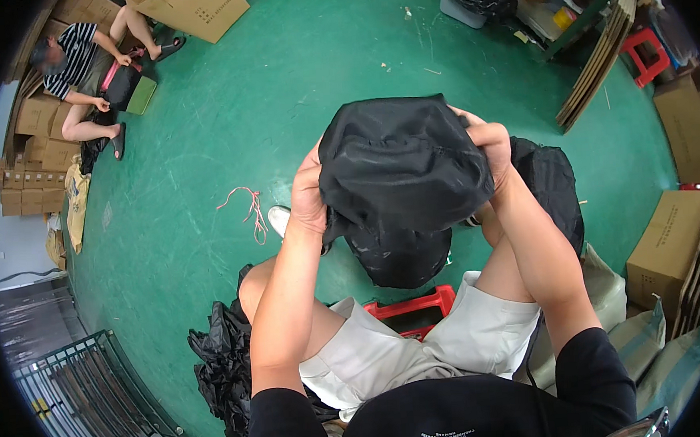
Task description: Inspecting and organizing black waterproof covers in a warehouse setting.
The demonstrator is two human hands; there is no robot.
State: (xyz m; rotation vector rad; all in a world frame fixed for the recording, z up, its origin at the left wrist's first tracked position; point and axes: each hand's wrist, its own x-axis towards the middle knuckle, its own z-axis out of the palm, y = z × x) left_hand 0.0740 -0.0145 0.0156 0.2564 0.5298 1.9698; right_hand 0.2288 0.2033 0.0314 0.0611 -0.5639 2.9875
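Black fabric bag (399,163), crumpled, held up at centre of view, above the knees and over the green floor (279,103). Left hand (308,195) clenched on bag's left edge, right hand (491,147) gripping its upper right edge w/ fingers curled into the cloth. Lower part of bag sagging in a rounded bulge btwn the forearms.

Directly under the bag: red stool (414,305) showing btwn the legs, light grey shorts (422,346) either side. Second black bag (555,186) just behind right forearm, partly hidden by it. Heap of black bags (224,362) on floor by left thigh, close to elbow. White shoe (279,219) just left of left wrist; pink cord (249,209) loose on floor beside it.

Further out: dark wire rack (96,398) lower left; cardboard box (670,243) at right, grey sacks (654,336) below it; flat cardboard sheets (597,63) and red stool (646,54) upper right; large carton (193,10) top. Another person in striped top (75,55) seated on floor upper left, well apart, handling a black bag w/ pink trim (121,84), stacked boxes (30,170) behind.

Open floor ahead and to left of bag; right side and lower left crowded.
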